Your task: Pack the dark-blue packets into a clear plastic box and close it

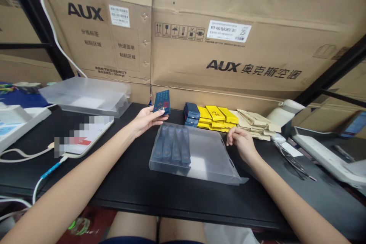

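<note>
Four dark blue packets lie in the left part of a clear case on the tabletop, head view. Left hand pinches a printed packet by the case's far left corner; right hand curls its fingers near yellow packets, cannot tell whether gripping anything.

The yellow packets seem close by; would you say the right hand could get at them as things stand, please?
Probably yes: the right hand is close to the right end of the yellow packets, and nothing visible stands between them.
</note>
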Demonstrator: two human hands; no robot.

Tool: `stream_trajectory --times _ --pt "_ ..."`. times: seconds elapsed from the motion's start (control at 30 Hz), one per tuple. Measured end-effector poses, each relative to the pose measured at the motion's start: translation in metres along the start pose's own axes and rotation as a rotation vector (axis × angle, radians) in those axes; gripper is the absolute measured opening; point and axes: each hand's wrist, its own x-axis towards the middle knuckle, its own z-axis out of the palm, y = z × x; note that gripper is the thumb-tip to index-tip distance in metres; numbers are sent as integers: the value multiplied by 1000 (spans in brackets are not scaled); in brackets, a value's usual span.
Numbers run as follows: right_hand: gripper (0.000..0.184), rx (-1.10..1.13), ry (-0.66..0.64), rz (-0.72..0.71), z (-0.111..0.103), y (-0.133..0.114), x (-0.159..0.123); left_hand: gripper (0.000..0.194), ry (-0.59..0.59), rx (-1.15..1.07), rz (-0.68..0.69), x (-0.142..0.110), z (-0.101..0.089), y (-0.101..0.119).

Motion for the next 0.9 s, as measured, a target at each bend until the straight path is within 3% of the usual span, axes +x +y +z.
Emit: stream_trajectory --times 0.63,0.9 --pt "11 -14 -5 -6 0 -1 -1 46 -91 72 135 -3 1 0" --pt "11 -55 -15 -24 2 -2 -2 45 -236 87 135 -19 18 7"
